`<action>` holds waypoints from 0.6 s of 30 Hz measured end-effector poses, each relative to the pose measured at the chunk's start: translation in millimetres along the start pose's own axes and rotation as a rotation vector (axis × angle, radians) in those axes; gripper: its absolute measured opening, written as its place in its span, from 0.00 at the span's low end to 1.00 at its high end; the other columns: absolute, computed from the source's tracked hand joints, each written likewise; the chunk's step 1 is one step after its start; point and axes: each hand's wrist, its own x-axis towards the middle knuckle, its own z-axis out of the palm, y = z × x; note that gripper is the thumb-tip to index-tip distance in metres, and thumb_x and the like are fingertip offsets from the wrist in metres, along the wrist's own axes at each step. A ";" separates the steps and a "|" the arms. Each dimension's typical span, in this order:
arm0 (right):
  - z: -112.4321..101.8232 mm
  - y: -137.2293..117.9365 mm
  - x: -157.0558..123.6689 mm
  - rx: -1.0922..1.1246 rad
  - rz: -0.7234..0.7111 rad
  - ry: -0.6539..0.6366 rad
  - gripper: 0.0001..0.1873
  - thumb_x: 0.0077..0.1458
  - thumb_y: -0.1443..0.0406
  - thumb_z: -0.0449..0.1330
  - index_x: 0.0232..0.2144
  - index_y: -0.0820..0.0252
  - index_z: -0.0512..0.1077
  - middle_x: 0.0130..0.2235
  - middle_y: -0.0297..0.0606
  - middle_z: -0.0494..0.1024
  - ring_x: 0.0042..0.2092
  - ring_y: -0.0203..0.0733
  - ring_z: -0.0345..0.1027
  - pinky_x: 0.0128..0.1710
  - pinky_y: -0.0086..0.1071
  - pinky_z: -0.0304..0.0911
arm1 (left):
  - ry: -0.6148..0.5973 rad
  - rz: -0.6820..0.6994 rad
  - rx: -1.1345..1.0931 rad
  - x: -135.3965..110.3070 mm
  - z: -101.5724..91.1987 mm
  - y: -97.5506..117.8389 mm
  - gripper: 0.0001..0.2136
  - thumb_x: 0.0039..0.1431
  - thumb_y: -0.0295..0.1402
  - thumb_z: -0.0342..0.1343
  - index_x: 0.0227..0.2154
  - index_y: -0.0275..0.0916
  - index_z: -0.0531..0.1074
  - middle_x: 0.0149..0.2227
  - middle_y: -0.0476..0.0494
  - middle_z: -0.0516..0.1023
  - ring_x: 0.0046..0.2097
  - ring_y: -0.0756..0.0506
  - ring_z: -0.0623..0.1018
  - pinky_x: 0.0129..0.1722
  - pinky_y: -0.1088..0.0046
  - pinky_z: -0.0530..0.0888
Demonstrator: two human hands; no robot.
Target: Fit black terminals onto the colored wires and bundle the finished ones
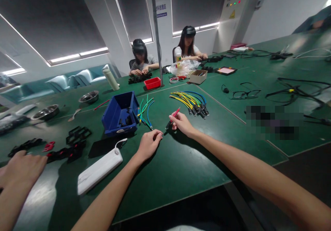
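Note:
My right hand (181, 123) is closed around a short red wire (174, 114) with a black end, held just above the green table (181, 165). My left hand (149, 143) is curled into a loose pinch a little to its left; what it pinches is too small to make out. Just beyond my left hand lie a few green and blue wires (145, 111). A bundle of yellow, green and blue wires with black ends (191, 101) lies beyond my right hand.
A blue bin (121, 114) with black parts stands left of the wires. A white power bank (99, 171) lies near left. Black and red plastic parts (62, 148) and another person's hand (22, 169) are at far left. Two people sit working at the far side. Glasses (245, 93) lie to the right.

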 end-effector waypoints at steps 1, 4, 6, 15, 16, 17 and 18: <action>-0.8 0.5 1.2 -0.022 -0.013 0.013 0.19 0.54 0.49 0.59 0.31 0.58 0.62 0.23 0.27 0.67 0.19 0.31 0.62 0.18 0.26 0.59 | -0.001 0.010 0.043 0.0 -0.1 1.1 0.12 0.64 0.37 0.47 0.37 0.39 0.74 0.33 0.46 0.79 0.35 0.47 0.77 0.35 0.73 0.70; -3.8 1.7 4.1 -0.100 -0.045 0.052 0.19 0.58 0.48 0.53 0.29 0.58 0.61 0.21 0.27 0.64 0.19 0.32 0.60 0.18 0.27 0.57 | 0.001 0.065 0.174 -0.9 1.0 4.4 0.11 0.65 0.34 0.46 0.38 0.40 0.73 0.36 0.46 0.80 0.38 0.47 0.77 0.39 0.72 0.70; -6.2 2.4 5.3 -0.146 -0.061 0.074 0.20 0.59 0.48 0.51 0.28 0.57 0.60 0.20 0.27 0.64 0.19 0.33 0.60 0.19 0.28 0.56 | -0.005 0.141 0.274 -2.6 3.4 6.6 0.10 0.65 0.32 0.45 0.38 0.40 0.73 0.38 0.46 0.79 0.39 0.47 0.77 0.40 0.71 0.70; -9.6 -2.4 7.6 -0.382 -0.100 0.119 0.23 0.62 0.50 0.49 0.23 0.59 0.61 0.22 0.31 0.64 0.25 0.34 0.57 0.25 0.29 0.52 | -0.039 0.597 0.520 -3.3 36.0 29.6 0.06 0.59 0.30 0.48 0.31 0.39 0.70 0.24 0.49 0.72 0.27 0.47 0.72 0.27 0.69 0.66; -9.4 -3.3 7.8 -0.393 -0.098 0.122 0.23 0.62 0.51 0.49 0.23 0.59 0.61 0.22 0.30 0.63 0.25 0.34 0.56 0.25 0.29 0.52 | -0.044 0.628 0.513 -2.6 41.1 33.6 0.05 0.59 0.31 0.49 0.30 0.39 0.69 0.24 0.49 0.72 0.26 0.47 0.72 0.26 0.68 0.66; -9.3 -4.1 8.0 -0.401 -0.093 0.123 0.22 0.62 0.51 0.49 0.23 0.59 0.60 0.21 0.30 0.62 0.25 0.34 0.56 0.25 0.29 0.51 | -0.050 0.658 0.505 -2.0 46.0 37.4 0.05 0.58 0.32 0.50 0.29 0.39 0.68 0.24 0.49 0.71 0.26 0.47 0.72 0.25 0.68 0.65; -9.4 -4.7 8.3 -0.412 -0.087 0.126 0.22 0.62 0.51 0.49 0.23 0.59 0.60 0.21 0.30 0.62 0.24 0.34 0.55 0.25 0.29 0.50 | -0.061 0.684 0.495 -1.6 50.5 41.0 0.05 0.58 0.32 0.50 0.28 0.39 0.68 0.23 0.49 0.71 0.25 0.47 0.71 0.24 0.68 0.65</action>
